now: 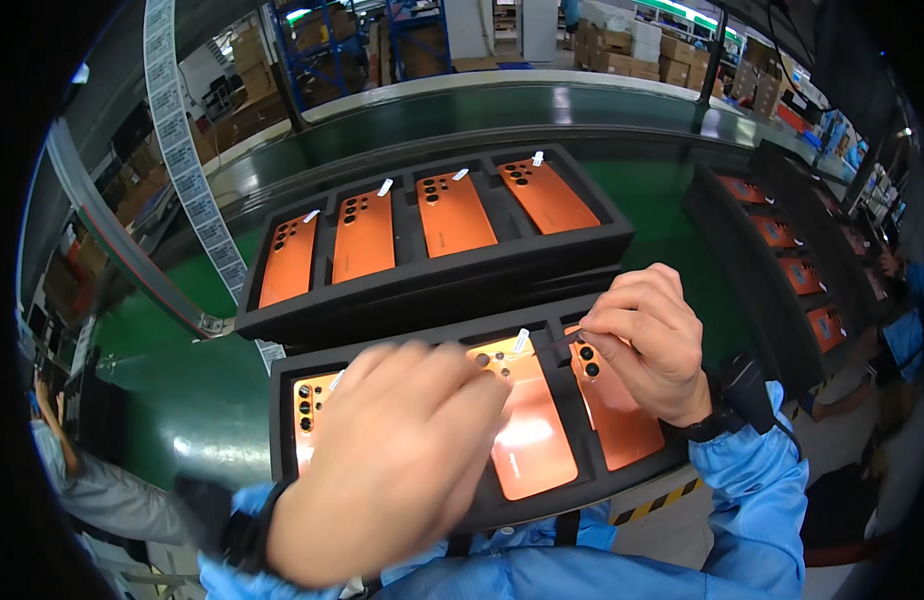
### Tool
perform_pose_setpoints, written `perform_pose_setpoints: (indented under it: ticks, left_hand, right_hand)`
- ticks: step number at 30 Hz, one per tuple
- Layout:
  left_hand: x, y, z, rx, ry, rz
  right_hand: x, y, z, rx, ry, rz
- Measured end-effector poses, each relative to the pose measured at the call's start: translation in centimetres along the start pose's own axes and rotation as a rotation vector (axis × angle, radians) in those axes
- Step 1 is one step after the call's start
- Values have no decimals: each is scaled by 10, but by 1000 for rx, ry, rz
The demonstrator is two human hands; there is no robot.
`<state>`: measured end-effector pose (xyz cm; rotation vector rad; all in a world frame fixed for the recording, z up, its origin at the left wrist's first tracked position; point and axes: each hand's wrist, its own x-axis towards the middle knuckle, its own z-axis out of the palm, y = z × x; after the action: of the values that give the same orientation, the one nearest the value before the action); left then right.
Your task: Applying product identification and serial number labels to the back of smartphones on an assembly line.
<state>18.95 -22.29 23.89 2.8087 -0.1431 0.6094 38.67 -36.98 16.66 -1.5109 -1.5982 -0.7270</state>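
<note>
In front of me lies a black foam tray (pixel 282 425) with orange smartphones set camera side up in its slots. My left hand (pixel 392 455), smeared by motion, hovers over its left and middle part and hides much of it. A shiny phone (pixel 537 440) with a white tab shows just right of that hand; another phone (pixel 303 420) is half covered at the left. At the top of the right-hand phone (pixel 622 425), beside its lenses, my right hand (pixel 642 345) has thumb and fingers pinched together. What they hold, if anything, is too small to make out.
Behind it, a second black foam tray (pixel 432 275) on top of a stack holds several orange phones with white tabs. A strip of printed labels (pixel 187 160) hangs at the left. More phone trays (pixel 752 290) stand at the right on the green conveyor surface (pixel 647 195). Other people work at both sides.
</note>
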Motion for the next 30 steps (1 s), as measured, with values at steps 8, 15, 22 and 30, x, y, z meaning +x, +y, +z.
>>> perform_pose_setpoints:
  ticks: [8,15,22,30]
  left_hand:
    - [33,-59,131,378,-256,97]
    - [48,-63,131,542,-327,244]
    - [59,-73,134,559,-316,278]
    - [47,-52,129,576,-214,377]
  right_hand:
    - [-16,11,10,129,73,116]
    - [-23,21,17,172,110,181]
    - [-27,26,19,218,137,276]
    - [-33,27,21,296,140,458]
